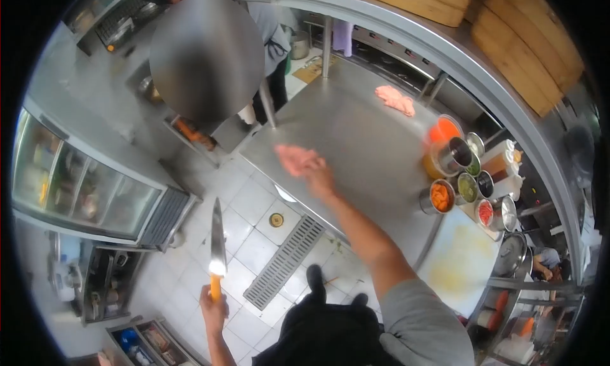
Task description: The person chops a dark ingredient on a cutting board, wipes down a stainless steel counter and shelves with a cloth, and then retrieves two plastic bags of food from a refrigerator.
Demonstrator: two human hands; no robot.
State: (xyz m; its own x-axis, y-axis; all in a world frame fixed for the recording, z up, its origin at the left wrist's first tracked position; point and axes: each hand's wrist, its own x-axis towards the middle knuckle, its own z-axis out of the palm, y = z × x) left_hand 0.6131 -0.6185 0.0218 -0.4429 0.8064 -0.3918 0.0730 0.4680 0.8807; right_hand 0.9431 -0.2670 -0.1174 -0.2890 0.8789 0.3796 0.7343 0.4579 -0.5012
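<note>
My right hand (319,177) is partly closed over a crumpled pink cloth (294,160), gripping it by its near end. The cloth lies at the left side of the steel table (356,137), centre of the frame, close to the table edge. Individual finger positions are blurred; I cannot tell how firmly the cloth is pressed down.

My left hand (215,307), lower left of the frame, is closed around the orange handle of a knife (217,239). The blade points toward the top of the frame, above the tiled floor (251,248) and apart from the table.

Step in hand, as judged: handling of the cloth at the table edge by the right hand, with the knife held aside. Any further move calls for a secure grip on the cloth, a closed left hand, and the blade clear of my right forearm.

A second pink cloth (395,101) lies near the far edge, upper right. Metal containers (437,197) stand beside the cutting board (459,255) at right. A co-worker (272,42) stands beyond the table, upper left of centre.
</note>
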